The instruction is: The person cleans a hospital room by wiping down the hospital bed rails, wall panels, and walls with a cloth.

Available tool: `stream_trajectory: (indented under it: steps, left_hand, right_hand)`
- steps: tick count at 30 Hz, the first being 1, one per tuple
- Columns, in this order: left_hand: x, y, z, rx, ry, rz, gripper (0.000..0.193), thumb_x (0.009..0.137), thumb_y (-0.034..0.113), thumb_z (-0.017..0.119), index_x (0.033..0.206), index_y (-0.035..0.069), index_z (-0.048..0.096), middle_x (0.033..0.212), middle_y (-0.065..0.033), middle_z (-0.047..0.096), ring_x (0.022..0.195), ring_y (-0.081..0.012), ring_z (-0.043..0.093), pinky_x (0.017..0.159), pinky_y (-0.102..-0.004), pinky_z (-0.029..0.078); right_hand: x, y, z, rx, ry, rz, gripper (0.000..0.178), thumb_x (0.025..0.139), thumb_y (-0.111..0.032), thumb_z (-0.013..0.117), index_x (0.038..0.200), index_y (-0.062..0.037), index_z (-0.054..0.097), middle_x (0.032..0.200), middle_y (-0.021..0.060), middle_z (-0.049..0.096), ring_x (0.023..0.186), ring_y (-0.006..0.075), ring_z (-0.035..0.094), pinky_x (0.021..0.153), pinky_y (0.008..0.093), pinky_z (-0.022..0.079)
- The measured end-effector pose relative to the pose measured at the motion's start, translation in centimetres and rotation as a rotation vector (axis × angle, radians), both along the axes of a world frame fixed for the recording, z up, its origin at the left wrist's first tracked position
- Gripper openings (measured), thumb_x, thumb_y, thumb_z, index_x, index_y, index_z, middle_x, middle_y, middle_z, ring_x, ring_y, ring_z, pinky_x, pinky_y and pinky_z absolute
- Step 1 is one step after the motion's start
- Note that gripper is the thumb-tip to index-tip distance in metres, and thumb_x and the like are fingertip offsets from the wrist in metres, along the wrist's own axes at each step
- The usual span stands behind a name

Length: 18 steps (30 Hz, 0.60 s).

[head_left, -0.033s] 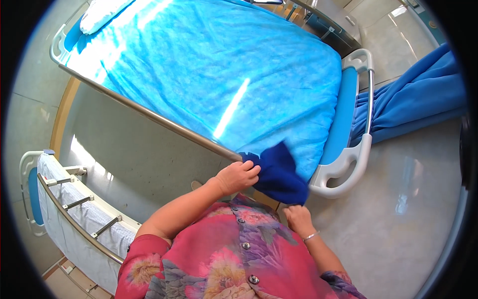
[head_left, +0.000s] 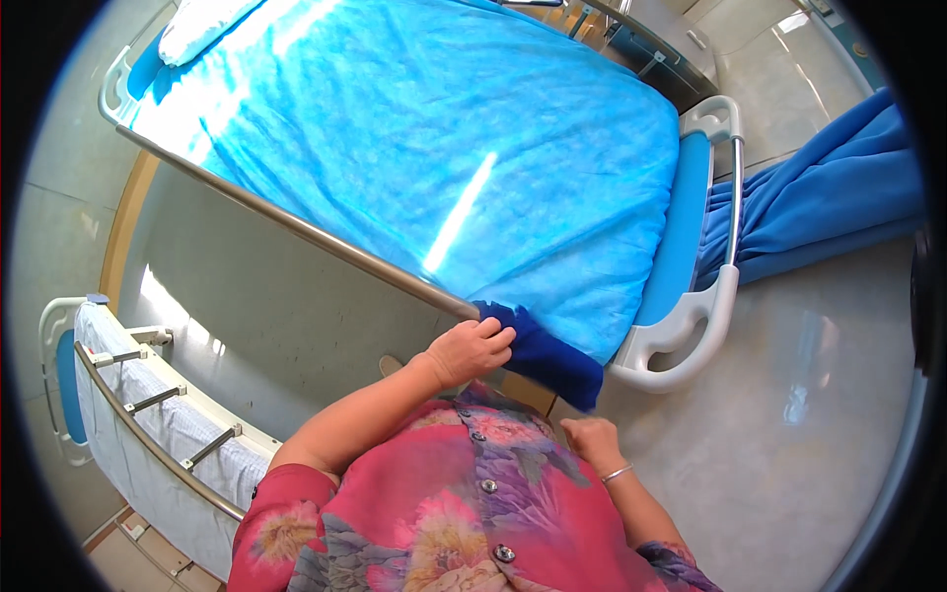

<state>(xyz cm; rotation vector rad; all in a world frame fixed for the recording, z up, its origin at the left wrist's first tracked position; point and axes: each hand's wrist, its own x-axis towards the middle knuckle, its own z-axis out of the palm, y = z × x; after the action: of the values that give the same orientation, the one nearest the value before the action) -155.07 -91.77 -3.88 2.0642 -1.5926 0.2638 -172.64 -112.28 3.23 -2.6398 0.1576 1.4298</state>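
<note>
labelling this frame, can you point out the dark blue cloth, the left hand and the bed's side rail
dark blue cloth [head_left: 552, 357], head view, on its hanging middle fold
left hand [head_left: 472, 350], head view, on the back of the hand
side rail [head_left: 296, 229], head view, midway along the metal bar

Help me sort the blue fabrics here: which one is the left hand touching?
The dark navy cloth at the bed's near corner, under the left hand. It is far darker than the light blue bedsheet and apart from the blue curtain.
</note>
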Motion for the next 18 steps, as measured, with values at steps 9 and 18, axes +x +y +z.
stream_trajectory:
  steps: [9, 18]
  left_hand:
    - [-0.8, 3.6, -0.5, 0.068, 0.054, 0.030, 0.013, 0.065, 0.012, 0.054, 0.077, 0.010, 0.053, 0.101, -0.0048, 0.050, 0.087, -0.0191, 0.050, 0.069, -0.0284, 0.045]
    - [-12.8, 29.0, -8.5, 0.356, 0.747, 0.958, 0.025, 0.068, 0.011, 0.065, 0.093, 0.008, 0.057, 0.102, -0.0112, 0.055, 0.095, -0.0316, 0.053, 0.080, -0.0383, 0.046]
  right_hand:
    - [8.4, 0.0, -5.5, 0.170, -1.203, 0.131, 0.071, 0.062, -0.024, 0.075, 0.124, -0.0099, 0.043, 0.088, 0.0075, 0.055, 0.073, 0.0260, 0.057, 0.062, 0.0373, 0.047]
    - [16.7, 10.7, -7.7, 0.180, -0.880, 0.231, 0.084, 0.063, -0.026, 0.074, 0.132, -0.0041, 0.030, 0.089, 0.0124, 0.053, 0.076, 0.0290, 0.056, 0.062, 0.0361, 0.048]
